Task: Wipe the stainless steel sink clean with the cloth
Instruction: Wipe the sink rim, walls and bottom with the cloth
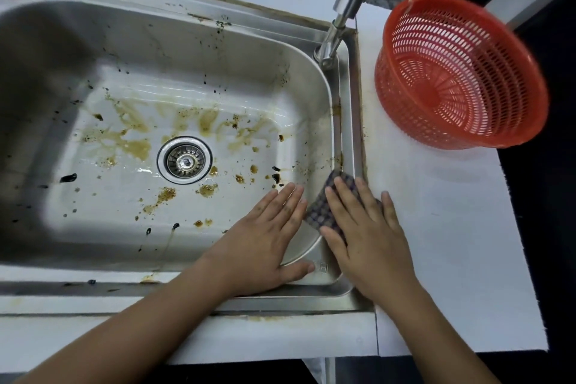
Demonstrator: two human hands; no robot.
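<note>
Kitchen, most likely a home one. Evidence: stainless steel sink (193,50) set into a white counter (442,227), basin floor streaked with brown food residue and dark specks around the drain strainer (184,160) at centre. Chrome tap (346,6) rises from the sink's corner at 1 o'clock. Orange plastic colander basket (461,72) sits on the counter at 2 o'clock, beside the sink. Brown grime lines the seam between sink rim and counter.
</note>
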